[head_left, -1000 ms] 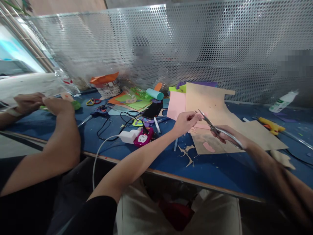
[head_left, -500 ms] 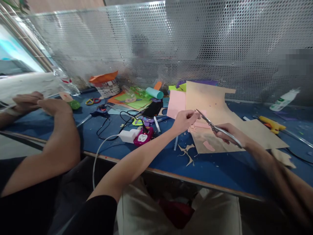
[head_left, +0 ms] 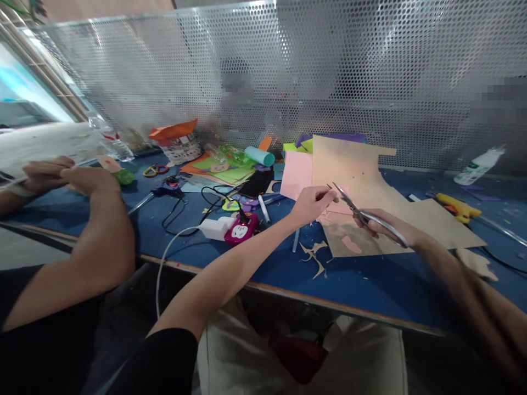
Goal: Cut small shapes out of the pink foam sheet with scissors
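My right hand [head_left: 381, 224] grips a pair of metal scissors [head_left: 351, 204], its fingers around the handles. The blades point up and left, a little apart, with their tips close to my left fingers. My left hand [head_left: 312, 204] is closed in a pinch just left of the blades; what it holds is too small to make out. Under both hands lies a large tan paper sheet [head_left: 349, 164] with cut edges. A pink paper sheet [head_left: 296, 173] lies at its left, and a pink scrap [head_left: 351, 244] rests on its lower part.
Tan paper offcuts [head_left: 315, 255] lie near the table edge. A yellow glue gun [head_left: 459, 208] and a white bottle [head_left: 480, 167] are at right. Left of my forearm are a magenta power adapter [head_left: 242, 229], cables and a phone [head_left: 257, 184]. A co-worker's arms [head_left: 99, 225] occupy the far left.
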Tool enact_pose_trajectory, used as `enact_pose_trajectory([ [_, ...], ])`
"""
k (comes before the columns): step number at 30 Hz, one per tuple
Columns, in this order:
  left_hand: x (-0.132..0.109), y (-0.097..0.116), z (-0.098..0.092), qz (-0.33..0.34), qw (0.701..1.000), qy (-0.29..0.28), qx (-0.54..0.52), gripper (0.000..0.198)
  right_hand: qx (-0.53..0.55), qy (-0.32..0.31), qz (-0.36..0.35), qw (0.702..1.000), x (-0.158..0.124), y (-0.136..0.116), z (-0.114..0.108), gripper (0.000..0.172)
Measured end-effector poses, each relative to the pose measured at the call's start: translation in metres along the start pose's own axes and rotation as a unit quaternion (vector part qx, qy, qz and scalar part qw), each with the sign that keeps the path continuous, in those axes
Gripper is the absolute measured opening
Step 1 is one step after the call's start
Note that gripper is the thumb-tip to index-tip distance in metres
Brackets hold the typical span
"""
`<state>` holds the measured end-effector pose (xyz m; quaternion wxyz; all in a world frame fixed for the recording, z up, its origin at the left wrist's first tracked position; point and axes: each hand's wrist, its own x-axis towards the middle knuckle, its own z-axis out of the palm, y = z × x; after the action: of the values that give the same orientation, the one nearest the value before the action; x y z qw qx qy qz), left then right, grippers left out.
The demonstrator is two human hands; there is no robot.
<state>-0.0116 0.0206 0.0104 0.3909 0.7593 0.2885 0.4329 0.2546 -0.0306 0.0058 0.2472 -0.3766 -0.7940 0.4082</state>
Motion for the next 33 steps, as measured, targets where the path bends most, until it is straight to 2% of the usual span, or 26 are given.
enact_pose_trajectory([
  [4, 0.0, -0.001, 0.0, -0.009, 1.0, -0.004, 0.003, 0.05, 0.006, -0.005, -0.004, 1.0, -0.001, -0.001, 0.001, 0.055],
  [10, -0.001, 0.002, 0.001, -0.025, 1.0, 0.009, 0.013, 0.049, -0.018, 0.022, 0.011, 1.0, 0.001, -0.008, 0.005, 0.058],
  [17, 0.002, 0.001, -0.001, -0.02, 0.999, 0.035, -0.019, 0.04, -0.057, 0.061, 0.05, 0.995, 0.001, 0.001, 0.003, 0.052],
  [22, 0.0, -0.001, -0.003, -0.029, 0.999, -0.006, -0.014, 0.038, -0.113, 0.111, 0.027, 0.987, 0.006, 0.002, 0.006, 0.041],
  [25, -0.002, 0.0, -0.001, -0.027, 0.999, -0.023, -0.007, 0.034, -0.078, 0.109, 0.017, 0.991, 0.007, 0.001, 0.01, 0.044],
  [28, -0.004, 0.001, 0.003, -0.029, 0.998, -0.01, -0.051, 0.031, -0.024, 0.08, 0.027, 0.996, 0.005, 0.002, 0.012, 0.05],
  [33, -0.002, -0.003, 0.009, -0.047, 0.988, 0.033, -0.145, 0.03, -0.035, 0.086, 0.023, 0.995, 0.005, 0.003, 0.012, 0.054],
])
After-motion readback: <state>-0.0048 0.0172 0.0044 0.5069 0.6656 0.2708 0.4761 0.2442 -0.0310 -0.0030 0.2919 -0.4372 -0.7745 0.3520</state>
